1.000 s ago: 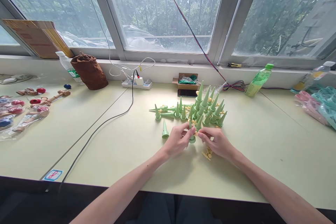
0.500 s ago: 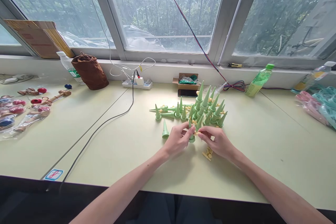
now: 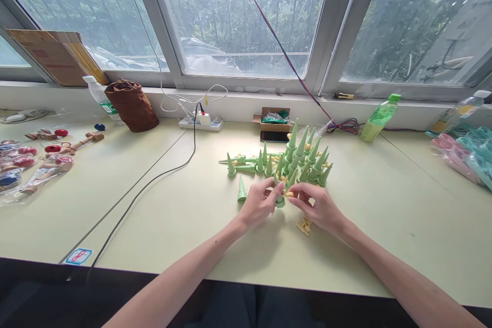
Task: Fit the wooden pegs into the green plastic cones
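My left hand [image 3: 259, 201] is closed round a green plastic cone [image 3: 280, 202], which stands nearly upright with its flared base down. Thumb and fingers of my right hand [image 3: 317, 206] pinch the outer end of a small yellow plastic peg [image 3: 288, 194]. The peg's other end meets the cone's side; how deep it sits is hidden. Below my right hand lies a small pile of yellow pieces [image 3: 304, 226]. A single green cone [image 3: 242, 190] stands left of my left hand. Behind both hands are several stacked and standing green cones [image 3: 300, 151], some with yellow pegs.
A phone [image 3: 274, 136] and a small open carton [image 3: 275, 122] lie behind the cones. A black cable [image 3: 154, 177] crosses the table at left, from a power strip [image 3: 211, 124]. Wooden toys in plastic [image 3: 46, 169] are far left; a green bottle [image 3: 380, 118] stands back right.
The held cone and my left hand have shifted very slightly left. More of the yellow peg shows between the cone and my right fingertips. The other things stay put.
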The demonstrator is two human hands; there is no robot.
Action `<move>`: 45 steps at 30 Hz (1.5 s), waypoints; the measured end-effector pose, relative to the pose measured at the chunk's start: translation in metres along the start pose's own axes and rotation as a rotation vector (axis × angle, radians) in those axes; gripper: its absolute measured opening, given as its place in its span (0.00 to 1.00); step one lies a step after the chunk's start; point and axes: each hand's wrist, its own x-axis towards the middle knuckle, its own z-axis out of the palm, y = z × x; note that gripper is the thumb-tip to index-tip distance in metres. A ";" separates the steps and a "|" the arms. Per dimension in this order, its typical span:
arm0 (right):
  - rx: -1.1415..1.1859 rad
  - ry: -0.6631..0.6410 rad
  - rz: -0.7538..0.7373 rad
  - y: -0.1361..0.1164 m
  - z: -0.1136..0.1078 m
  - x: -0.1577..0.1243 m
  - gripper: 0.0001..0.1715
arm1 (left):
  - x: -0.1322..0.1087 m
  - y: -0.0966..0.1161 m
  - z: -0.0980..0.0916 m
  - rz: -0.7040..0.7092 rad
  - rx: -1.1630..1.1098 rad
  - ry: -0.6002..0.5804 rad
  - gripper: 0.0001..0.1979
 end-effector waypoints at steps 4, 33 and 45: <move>-0.020 0.001 -0.017 0.000 0.000 0.000 0.10 | -0.001 0.000 0.000 -0.011 -0.006 -0.031 0.20; -0.056 -0.002 -0.044 -0.002 -0.001 0.001 0.12 | -0.001 0.003 0.000 0.027 0.037 -0.049 0.19; -0.120 -0.047 -0.019 0.000 0.000 0.001 0.21 | -0.002 0.002 0.001 0.054 0.079 -0.078 0.18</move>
